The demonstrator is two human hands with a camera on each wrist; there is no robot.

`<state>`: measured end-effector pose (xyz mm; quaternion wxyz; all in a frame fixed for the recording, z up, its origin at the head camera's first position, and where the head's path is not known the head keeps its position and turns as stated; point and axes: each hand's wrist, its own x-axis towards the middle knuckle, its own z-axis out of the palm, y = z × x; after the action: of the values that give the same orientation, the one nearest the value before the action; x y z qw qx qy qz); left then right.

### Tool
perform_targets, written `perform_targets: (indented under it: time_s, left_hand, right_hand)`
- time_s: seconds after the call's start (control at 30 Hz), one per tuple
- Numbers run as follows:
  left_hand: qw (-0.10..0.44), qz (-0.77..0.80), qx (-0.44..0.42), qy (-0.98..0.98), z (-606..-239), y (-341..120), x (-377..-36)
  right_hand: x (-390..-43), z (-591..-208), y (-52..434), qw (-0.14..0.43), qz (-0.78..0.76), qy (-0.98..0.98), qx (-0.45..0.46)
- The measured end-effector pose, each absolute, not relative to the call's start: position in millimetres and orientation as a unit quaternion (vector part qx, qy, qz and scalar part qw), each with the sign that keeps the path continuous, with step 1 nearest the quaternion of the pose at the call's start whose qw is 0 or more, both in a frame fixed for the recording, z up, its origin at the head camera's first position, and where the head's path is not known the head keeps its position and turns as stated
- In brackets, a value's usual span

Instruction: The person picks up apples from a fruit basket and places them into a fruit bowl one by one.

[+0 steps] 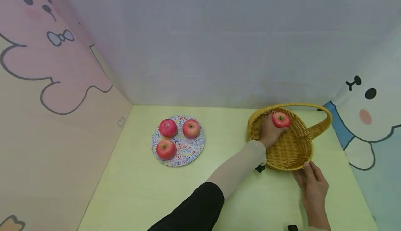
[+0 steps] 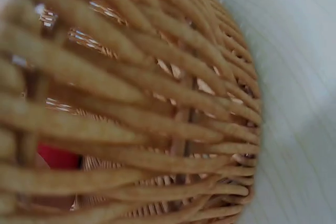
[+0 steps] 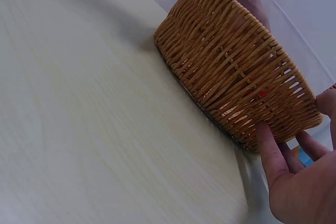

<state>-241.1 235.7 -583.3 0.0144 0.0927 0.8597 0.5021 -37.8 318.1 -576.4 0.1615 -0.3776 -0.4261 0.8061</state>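
Inside the yellow wicker basket (image 1: 286, 156), my left hand (image 1: 270, 129) holds a red apple (image 1: 281, 119), its stem facing up. The left wrist view is mostly filled by the basket's woven wall (image 2: 131, 103), with a patch of red showing through the gaps. My right hand (image 1: 314, 185) is at the basket's near right edge. In the right wrist view, its thumb lies at the rim and its fingers (image 3: 270, 153) press against the outside of the wall. The basket's bottom rests on the table.
A round speckled plate (image 1: 191, 152) on the left bears three red apples (image 1: 166, 149). The basket's tall handle (image 1: 321, 126) arches over its far right side. Cloth walls with cartoon animals enclose the pale yellow table (image 1: 125, 196) at the back and sides.
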Motion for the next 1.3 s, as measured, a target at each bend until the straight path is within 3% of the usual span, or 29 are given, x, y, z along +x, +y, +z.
perform_targets:
  time_s: [0.33, 0.67, 0.97, 1.3]
  left_hand:
    - [-0.009, 0.525, 0.099, 0.845, -567, 236, -235]
    - [-0.002, 0.530, 0.163, 0.832, -549, 225, -222]
    - [0.055, 0.565, 0.183, 0.802, -544, 190, -206]
    - [0.078, 0.588, 0.200, 0.780, -529, 148, -187]
  right_hand:
    - [-44, -574, 316, 0.165, 0.826, -0.414, -0.344]
    - [-46, -580, 316, 0.186, 0.823, -0.414, -0.341]
    - [-44, -577, 317, 0.184, 0.814, -0.417, -0.361]
    - [-47, -576, 314, 0.158, 0.817, -0.415, -0.367]
